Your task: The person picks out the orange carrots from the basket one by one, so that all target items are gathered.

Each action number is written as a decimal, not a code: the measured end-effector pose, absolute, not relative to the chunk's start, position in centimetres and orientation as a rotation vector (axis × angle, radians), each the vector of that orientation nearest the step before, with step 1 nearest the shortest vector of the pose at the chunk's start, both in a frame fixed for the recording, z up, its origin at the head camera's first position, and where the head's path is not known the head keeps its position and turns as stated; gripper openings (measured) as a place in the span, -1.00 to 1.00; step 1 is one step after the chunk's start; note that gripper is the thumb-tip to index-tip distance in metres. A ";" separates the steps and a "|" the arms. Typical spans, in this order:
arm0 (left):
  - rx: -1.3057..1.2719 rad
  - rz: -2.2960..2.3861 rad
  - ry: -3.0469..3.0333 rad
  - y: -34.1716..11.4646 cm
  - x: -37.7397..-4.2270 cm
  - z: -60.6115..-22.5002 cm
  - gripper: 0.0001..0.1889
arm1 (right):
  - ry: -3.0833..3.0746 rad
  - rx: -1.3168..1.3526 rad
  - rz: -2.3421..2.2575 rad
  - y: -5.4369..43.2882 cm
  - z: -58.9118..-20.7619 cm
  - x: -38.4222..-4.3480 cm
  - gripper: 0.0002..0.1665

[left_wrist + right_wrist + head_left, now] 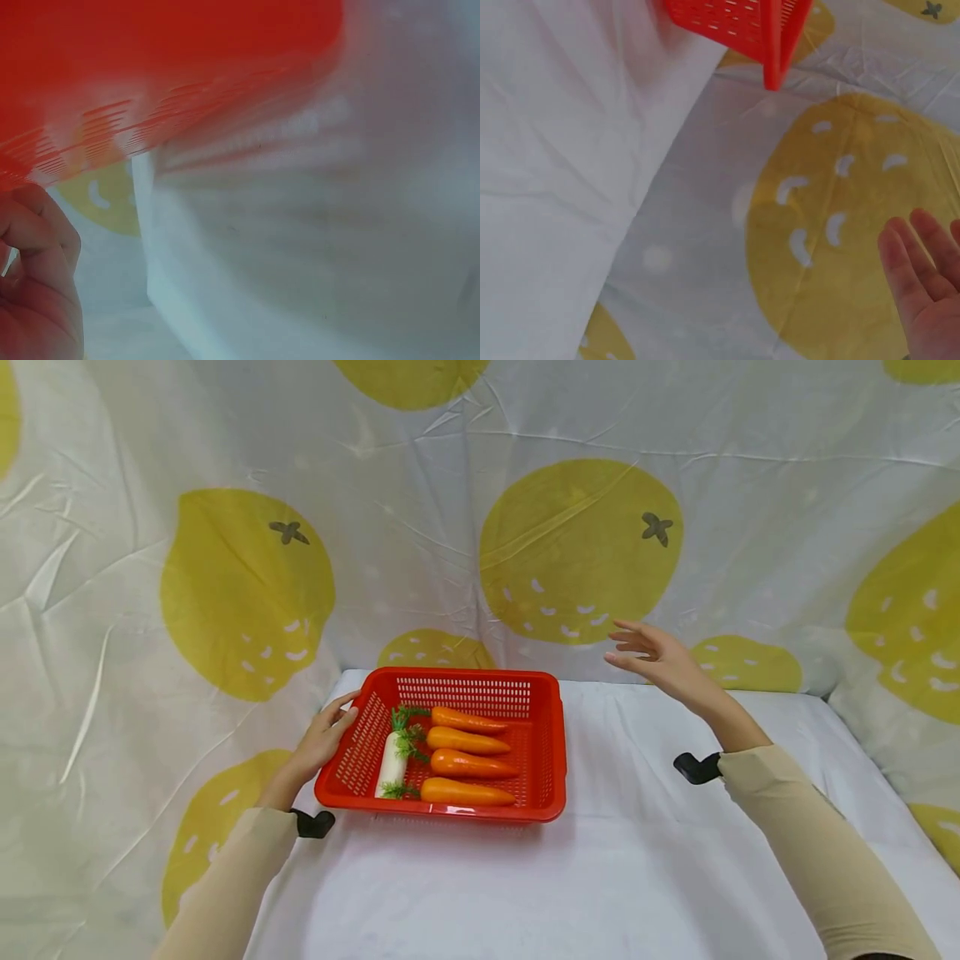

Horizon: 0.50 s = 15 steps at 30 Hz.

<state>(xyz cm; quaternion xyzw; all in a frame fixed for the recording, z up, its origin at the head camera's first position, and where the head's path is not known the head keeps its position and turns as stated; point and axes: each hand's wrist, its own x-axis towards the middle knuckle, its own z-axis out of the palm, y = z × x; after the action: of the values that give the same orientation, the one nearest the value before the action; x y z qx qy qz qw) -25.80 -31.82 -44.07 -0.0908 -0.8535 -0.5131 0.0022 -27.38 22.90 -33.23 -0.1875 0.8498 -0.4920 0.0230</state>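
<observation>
A red plastic basket (551,752) with slotted sides holds several orange carrots (465,741) lying side by side and one white radish (392,764) with green leaves at its left. My left hand (327,735) grips the basket's left side, thumb at the rim. In the left wrist view its bent fingers (41,225) show right beside the slotted wall. Off to the right of the basket, my right hand (656,662) is raised, holding nothing, its fingers loosely extended. The right wrist view has that hand at its right edge, apart from the basket's corner.
A white cloth (630,860) covers the table under the basket. Behind and at both sides hangs a pale curtain (405,552) printed with large yellow lemons. Each wrist wears a black strap piece (697,768) below a beige sleeve (817,852).
</observation>
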 end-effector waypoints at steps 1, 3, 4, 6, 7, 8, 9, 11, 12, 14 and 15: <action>-0.286 -1.631 -2.667 -31.8 -25.8 -44.2 -0.45 | 2.624 -0.589 -1.532 22.6 -33.1 -27.5 -0.14; -0.285 -1.677 -2.653 -31.8 -25.8 -44.2 -0.45 | 2.605 -0.598 -1.553 22.1 -32.9 -27.8 -0.15; -0.281 -1.703 -2.647 -31.8 -25.8 -44.2 -0.44 | 2.594 -0.601 -1.566 21.9 -32.8 -27.9 -0.16; -0.264 -1.751 -2.637 -31.7 -25.8 -44.1 -0.43 | 2.572 -0.615 -1.585 21.4 -32.7 -28.2 -0.17; -0.268 -1.763 -2.636 -31.7 -25.7 -44.1 -0.43 | 2.566 -0.618 -1.592 21.2 -32.6 -28.3 -0.18; -0.262 -1.776 -2.635 -31.7 -25.7 -44.0 -0.43 | 2.563 -0.624 -1.593 21.0 -32.6 -28.5 -0.19; -0.261 -1.788 -2.633 -31.6 -25.7 -44.0 -0.43 | 2.559 -0.630 -1.596 20.7 -32.6 -28.6 -0.20; -0.255 -1.802 -2.630 -31.6 -25.6 -44.0 -0.43 | 2.548 -0.642 -1.607 20.2 -32.5 -28.9 -0.21; -0.256 -1.804 -2.627 -31.5 -25.6 -44.0 -0.43 | 2.539 -0.647 -1.616 19.9 -32.5 -29.0 -0.22; -0.253 -1.808 -2.626 -31.5 -25.6 -44.0 -0.43 | 2.514 -0.657 -1.638 19.3 -32.5 -29.3 -0.23; -0.251 -1.805 -2.627 -31.5 -25.6 -44.1 -0.43 | 2.501 -0.658 -1.650 19.0 -32.5 -29.5 -0.24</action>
<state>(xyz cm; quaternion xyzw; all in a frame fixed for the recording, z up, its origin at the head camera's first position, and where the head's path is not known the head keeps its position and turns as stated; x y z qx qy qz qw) -25.63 -31.47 -44.06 -0.0784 -0.8212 -0.5645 -0.0277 -29.49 19.03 -32.51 -0.2142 0.8146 -0.5377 0.0371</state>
